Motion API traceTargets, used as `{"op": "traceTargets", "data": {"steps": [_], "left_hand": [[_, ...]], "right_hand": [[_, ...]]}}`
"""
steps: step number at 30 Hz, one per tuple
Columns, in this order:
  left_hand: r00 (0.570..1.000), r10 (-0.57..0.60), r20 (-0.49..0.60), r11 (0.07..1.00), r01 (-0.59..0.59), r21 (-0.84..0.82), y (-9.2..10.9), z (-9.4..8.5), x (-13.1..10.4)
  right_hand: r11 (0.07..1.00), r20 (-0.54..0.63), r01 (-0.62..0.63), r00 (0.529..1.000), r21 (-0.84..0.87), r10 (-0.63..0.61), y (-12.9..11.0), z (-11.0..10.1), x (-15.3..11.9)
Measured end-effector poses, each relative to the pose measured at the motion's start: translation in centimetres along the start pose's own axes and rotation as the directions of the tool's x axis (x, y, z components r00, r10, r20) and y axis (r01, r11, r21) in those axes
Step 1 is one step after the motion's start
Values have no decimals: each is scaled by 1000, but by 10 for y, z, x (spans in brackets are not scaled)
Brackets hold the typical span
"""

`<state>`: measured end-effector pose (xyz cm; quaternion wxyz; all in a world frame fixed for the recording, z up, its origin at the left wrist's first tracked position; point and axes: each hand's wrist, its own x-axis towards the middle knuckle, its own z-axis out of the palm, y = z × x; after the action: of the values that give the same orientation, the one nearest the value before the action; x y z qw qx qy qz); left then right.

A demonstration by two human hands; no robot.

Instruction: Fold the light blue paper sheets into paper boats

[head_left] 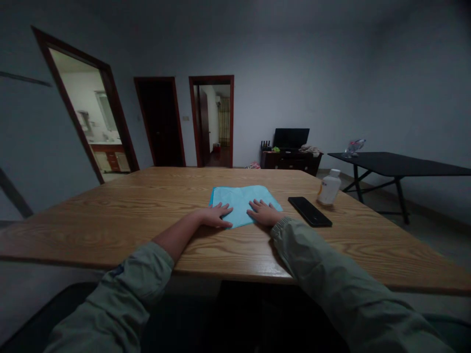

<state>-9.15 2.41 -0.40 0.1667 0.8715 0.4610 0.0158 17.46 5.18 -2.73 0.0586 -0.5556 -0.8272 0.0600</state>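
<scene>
A light blue folded cloth or sheet (241, 198) lies flat near the front middle of the wooden table; I cannot tell whether it is fabric or paper. A darker blue edge shows at its left side. My left hand (216, 215) rests palm down on its lower left part, fingers spread. On the lower right part lies my right hand (265, 213), also flat with the fingers apart. Neither hand grips anything. Just right of my right hand is a black smartphone (309, 212), and beyond it stands a white bottle (329, 188), upright with its cap on.
The wooden table (110, 215) has its near edge just in front of me. To the right stands a black folding table (405, 164) with a clear plastic item on it. A monitor (291, 138) sits on a dark cabinet (289, 161) by the far wall. Doorways open at the left.
</scene>
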Motion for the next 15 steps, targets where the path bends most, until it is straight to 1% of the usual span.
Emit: {"op": "traceTargets", "data": {"steps": [2,5,8,10,12,14,15], "left_hand": [[1000,-1,5,1000,1,-23,-3,-5,-4],[1000,-5,-6,998,5,-56,-3,-9,-8],[1000,-26,-9,998,25,-63,1,-9,-9],[999,-41,-2,998,40,-56,2,-8,-9],[999,-47,-11,997,46,-63,2,-6,-7],[997,-58,-55,995,53,-88,1,-4,-5],[994,-66,-92,993,56,-108,1,-3,-4]], "right_hand": [[1000,-35,-18,999,23,19,2,-1,0],[996,-105,-16,994,87,25,3,-3,-1],[964,-164,14,986,267,31,5,-10,-1],[904,-202,50,978,425,41,6,-15,-1],[822,-254,116,966,558,37,4,-19,0],[732,-291,183,956,657,22,-3,-21,-1],[703,-310,207,950,681,20,-8,-21,-2]]}}
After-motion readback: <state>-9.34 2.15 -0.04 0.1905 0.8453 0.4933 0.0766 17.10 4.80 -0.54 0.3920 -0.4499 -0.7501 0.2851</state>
